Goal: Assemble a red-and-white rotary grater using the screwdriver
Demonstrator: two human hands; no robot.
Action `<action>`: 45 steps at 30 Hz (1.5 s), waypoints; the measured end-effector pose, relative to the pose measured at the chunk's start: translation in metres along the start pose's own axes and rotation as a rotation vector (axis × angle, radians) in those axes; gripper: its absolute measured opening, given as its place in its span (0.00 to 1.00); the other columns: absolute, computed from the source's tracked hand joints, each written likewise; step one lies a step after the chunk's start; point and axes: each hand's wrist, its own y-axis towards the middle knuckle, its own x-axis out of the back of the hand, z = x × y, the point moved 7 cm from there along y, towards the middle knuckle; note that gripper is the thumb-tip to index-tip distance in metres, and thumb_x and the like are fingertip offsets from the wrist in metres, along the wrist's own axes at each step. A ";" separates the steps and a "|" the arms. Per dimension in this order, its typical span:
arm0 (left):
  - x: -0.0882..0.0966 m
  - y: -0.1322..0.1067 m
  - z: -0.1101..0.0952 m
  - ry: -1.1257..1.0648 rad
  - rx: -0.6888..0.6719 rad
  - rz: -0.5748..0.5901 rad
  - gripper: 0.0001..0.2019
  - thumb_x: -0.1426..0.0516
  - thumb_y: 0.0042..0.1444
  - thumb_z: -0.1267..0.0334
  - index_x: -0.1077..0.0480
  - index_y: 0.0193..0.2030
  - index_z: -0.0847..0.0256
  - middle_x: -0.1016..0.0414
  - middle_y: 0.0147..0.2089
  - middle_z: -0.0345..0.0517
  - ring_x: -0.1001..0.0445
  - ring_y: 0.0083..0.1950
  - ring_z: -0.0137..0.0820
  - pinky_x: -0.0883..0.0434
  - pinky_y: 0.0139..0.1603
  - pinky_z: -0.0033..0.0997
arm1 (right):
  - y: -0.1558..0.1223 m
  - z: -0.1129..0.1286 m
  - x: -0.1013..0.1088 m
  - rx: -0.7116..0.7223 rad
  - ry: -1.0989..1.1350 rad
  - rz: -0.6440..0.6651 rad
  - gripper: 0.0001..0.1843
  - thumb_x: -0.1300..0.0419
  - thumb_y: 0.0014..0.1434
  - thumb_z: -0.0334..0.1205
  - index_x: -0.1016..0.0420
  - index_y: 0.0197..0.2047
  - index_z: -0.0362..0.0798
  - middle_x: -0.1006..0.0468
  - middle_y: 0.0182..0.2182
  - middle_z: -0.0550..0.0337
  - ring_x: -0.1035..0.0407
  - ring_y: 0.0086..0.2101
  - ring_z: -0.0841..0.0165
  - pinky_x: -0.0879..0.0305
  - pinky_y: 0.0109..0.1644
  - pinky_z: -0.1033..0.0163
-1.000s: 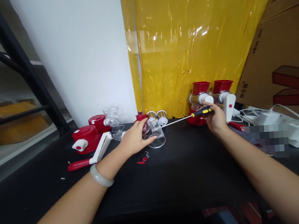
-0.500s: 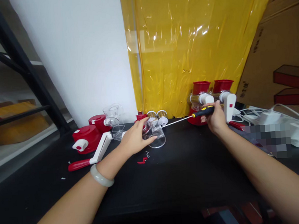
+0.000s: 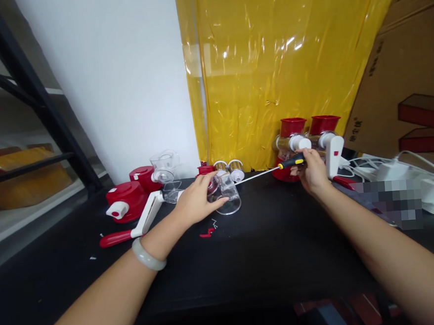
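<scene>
My left hand (image 3: 195, 201) is closed around a clear plastic grater housing (image 3: 230, 196) and steadies it on the black tabletop. A red part shows through the housing beneath my fingers. My right hand (image 3: 315, 171) grips the black and yellow handle of a screwdriver (image 3: 290, 162). The shaft runs leftward, and its tip meets the housing's right side; whether it sits in a screw is too small to tell. In front of the housing lie small red pieces (image 3: 207, 233) and a few screws (image 3: 214, 224).
Red grater bases (image 3: 128, 201), a white crank with a red handle (image 3: 146, 214) and clear housings (image 3: 164, 168) stand left. Metal grating drums (image 3: 236, 170) are behind. Two assembled rotary graters (image 3: 292, 127) stand at the back right, near white cables (image 3: 392, 167). A cardboard box (image 3: 400, 75) leans on the right.
The fingers of my right hand have shifted around the screwdriver handle, which has turned slightly. My left hand and the housing stay in place.
</scene>
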 end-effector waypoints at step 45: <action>0.004 -0.001 -0.002 -0.025 -0.007 0.009 0.38 0.40 0.57 0.42 0.45 0.70 0.54 0.31 0.62 0.55 0.26 0.57 0.47 0.27 0.55 0.47 | 0.000 0.015 0.001 0.048 -0.112 -0.024 0.19 0.35 0.50 0.57 0.31 0.35 0.52 0.31 0.20 0.70 0.41 0.14 0.75 0.48 0.13 0.70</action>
